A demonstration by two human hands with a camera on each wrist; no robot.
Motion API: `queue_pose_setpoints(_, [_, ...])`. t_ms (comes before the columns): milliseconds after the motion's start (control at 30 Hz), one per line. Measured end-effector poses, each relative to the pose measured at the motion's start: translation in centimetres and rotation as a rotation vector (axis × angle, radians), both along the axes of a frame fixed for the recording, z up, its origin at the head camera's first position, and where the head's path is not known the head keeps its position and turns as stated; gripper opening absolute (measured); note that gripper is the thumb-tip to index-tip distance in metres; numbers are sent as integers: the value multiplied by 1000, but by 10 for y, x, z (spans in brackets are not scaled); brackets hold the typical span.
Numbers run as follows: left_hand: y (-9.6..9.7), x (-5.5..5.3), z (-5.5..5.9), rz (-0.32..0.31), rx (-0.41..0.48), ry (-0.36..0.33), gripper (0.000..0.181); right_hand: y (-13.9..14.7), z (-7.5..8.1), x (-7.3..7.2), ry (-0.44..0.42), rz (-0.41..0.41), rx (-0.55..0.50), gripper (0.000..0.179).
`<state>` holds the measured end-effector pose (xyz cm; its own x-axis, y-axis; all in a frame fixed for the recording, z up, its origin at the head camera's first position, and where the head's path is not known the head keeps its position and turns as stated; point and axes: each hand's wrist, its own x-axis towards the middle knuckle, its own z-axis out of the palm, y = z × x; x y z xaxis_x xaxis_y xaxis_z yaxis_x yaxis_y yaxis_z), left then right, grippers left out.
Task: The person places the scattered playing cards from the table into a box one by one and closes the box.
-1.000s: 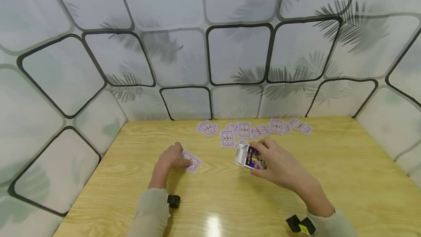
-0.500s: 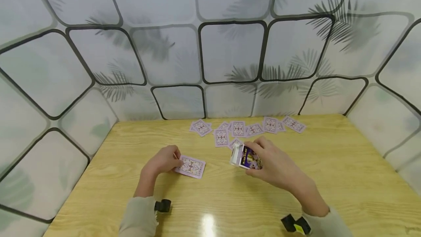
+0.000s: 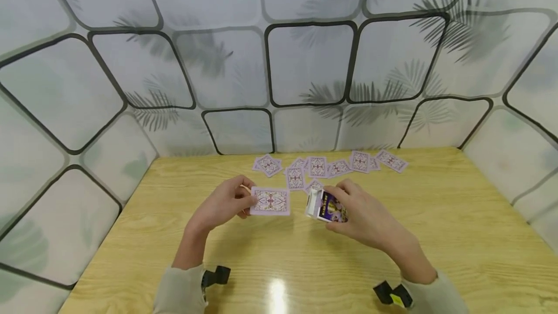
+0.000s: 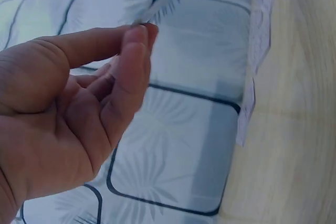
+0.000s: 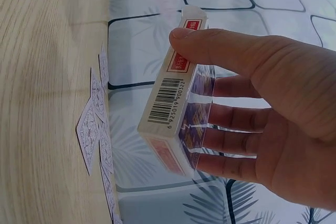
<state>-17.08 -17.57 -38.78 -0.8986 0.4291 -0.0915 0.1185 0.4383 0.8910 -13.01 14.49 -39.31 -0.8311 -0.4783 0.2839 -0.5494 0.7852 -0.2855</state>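
Note:
Between thumb and fingers my left hand [image 3: 226, 202] pinches a playing card [image 3: 271, 201] by its left end, patterned back facing me, raised above the table. In the left wrist view the left hand [image 4: 89, 87] shows thumb and fingertips meeting, the card seen edge-on and blurred. My right hand [image 3: 370, 217] grips a card box [image 3: 333, 207] by its sides, its flap end pointing left toward the card. The right wrist view shows this card box [image 5: 168, 98] with a barcode side, the thumb on one edge and the fingers of the right hand [image 5: 283, 114] behind it.
Several playing cards [image 3: 317, 167] lie scattered, patterned backs up, along the far part of the wooden table [image 3: 279, 251]. A patterned fabric wall [image 3: 309, 67] rises behind the table's back edge and along both sides. Black wrist cameras [image 3: 215, 276] are strapped to both wrists.
The left hand has picked the card up off the table and brought it up and right, close to the box. The right hand keeps its hold on the box, nearly still.

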Motion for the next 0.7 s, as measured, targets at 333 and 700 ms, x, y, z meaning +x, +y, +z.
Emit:
queue_pose_setpoints(333, [32,24,19,-28,144,137,20,0,-2,0,13,8,1,73])
queue_pose_setpoints(700, [59,32,11,42,161,287,13,-2,-1,1,16,10,9,73])
